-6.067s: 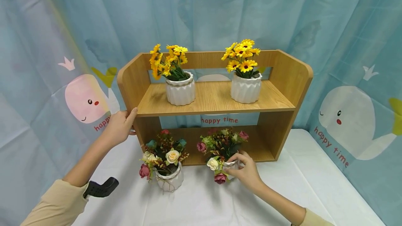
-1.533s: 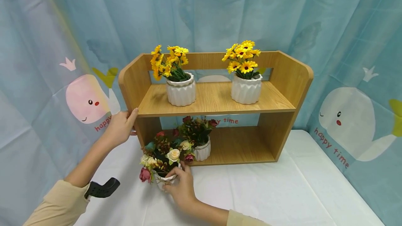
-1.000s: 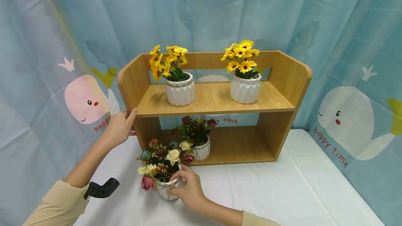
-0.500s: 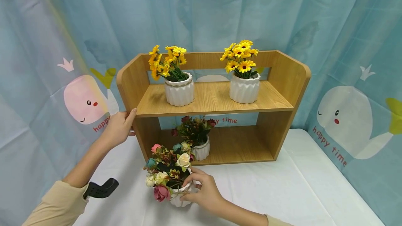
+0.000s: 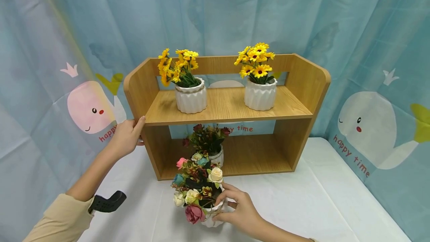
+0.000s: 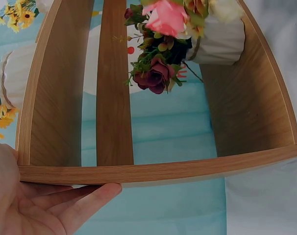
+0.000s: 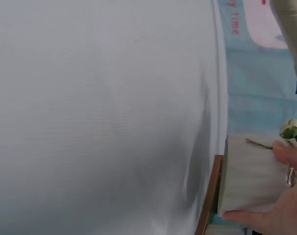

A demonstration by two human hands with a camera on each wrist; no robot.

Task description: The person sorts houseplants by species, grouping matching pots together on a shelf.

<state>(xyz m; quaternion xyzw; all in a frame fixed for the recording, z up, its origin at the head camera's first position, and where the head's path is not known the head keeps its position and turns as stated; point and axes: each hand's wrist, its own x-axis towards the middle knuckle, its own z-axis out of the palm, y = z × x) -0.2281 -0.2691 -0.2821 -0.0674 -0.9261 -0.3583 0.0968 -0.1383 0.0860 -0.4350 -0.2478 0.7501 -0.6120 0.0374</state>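
In the head view my right hand grips a white fluted flowerpot by its right rim, thumb at the front and fingers at the back. Pink, cream and blue artificial roses fill the pot, which is in front of the wooden shelf. The right wrist view shows that pot between thumb and fingers. My left hand holds the shelf's left side panel at mid height. Seen from the left wrist, its fingers lie along the panel's outer face.
Two white pots of yellow flowers stand on the upper board. Behind the held roses, a dark red rose pot sits on the lower board, left of middle. White cloth covers the table; a printed blue curtain hangs behind.
The dark red rose pot, earlier in my right hand before the shelf, now stands on the lower board. My right hand has since gripped the other rose pot and moved it right. Left hand stays put.
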